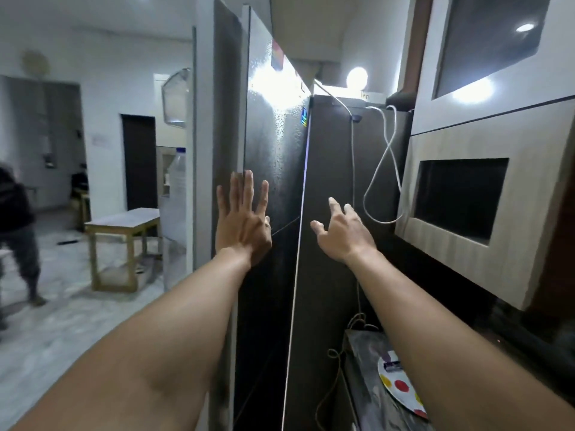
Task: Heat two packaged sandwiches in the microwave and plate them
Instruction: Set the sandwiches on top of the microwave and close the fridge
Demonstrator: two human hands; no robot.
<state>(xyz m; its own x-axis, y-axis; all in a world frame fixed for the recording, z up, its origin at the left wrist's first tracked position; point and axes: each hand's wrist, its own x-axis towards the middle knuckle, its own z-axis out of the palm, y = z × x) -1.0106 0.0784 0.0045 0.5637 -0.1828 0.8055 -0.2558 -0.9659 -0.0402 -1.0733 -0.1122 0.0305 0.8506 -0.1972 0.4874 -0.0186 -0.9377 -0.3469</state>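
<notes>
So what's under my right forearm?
A white plate with red and yellow dots, lying on a dark surface. The forearm covers its right part, so what else sits there cannot be seen.

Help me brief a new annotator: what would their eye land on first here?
The left hand lies flat, fingers straight, on the dark refrigerator door at centre; the right hand hangs spread open just right of its edge. Then the glare high on that door, and the polka-dot paper plate at bottom right.
</notes>
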